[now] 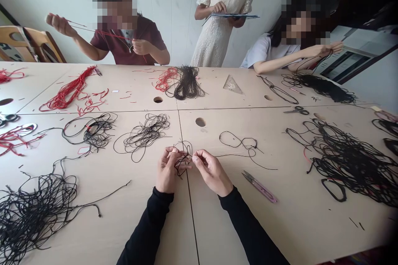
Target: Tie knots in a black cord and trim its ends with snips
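Left of the pink snips [260, 187], the left hand [166, 169] and right hand [214, 170] are pinching black cord [189, 150], fingers [202, 165] closed.

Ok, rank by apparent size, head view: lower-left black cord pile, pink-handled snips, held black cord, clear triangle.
1. Lower-left black cord pile
2. Pink-handled snips and held black cord: unsure, cord partly covered
3. Clear triangle, farther from the camera

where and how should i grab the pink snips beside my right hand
Take the snips by the pink handle, best with the right hand from the near right side. They lie slanted on the table, pointed blades aimed far left and handle toward the near right, so this approach should keep clear of the points.
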The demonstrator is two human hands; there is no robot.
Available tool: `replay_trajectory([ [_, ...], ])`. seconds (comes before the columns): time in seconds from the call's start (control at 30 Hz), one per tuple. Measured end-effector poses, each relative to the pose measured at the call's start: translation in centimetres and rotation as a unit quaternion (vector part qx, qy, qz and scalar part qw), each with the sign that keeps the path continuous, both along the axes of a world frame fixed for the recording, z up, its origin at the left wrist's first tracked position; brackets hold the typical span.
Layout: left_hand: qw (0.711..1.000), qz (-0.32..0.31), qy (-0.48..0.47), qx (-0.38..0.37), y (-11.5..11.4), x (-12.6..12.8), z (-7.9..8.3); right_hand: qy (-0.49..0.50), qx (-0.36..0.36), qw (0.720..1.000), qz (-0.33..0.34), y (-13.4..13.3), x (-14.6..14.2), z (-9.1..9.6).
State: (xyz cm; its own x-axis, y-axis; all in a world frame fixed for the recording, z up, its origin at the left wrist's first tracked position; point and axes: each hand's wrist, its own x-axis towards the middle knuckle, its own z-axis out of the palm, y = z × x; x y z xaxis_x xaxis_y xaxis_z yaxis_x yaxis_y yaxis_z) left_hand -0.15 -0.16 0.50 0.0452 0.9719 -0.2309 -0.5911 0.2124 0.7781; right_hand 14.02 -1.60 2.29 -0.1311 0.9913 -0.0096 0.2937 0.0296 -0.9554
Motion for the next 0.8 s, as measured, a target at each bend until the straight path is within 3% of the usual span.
replay_trajectory([
  [0.33,0.994,0.106,0.017,-0.003,0.4,-0.7,-0.1,0.035,-0.032,0.999,-0.021,0.3,0.7,-1.5],
  [0.57,0.995,0.097,0.023,-0.010,0.4,-0.6,-0.2,0.105,-0.095,0.988,-0.053,0.6,0.1,-1.2],
  [0.8,0.996,0.089,0.011,-0.011,0.3,-0.5,-0.2,0.052,-0.045,0.998,-0.010,0.9,-0.6,-0.5],
])
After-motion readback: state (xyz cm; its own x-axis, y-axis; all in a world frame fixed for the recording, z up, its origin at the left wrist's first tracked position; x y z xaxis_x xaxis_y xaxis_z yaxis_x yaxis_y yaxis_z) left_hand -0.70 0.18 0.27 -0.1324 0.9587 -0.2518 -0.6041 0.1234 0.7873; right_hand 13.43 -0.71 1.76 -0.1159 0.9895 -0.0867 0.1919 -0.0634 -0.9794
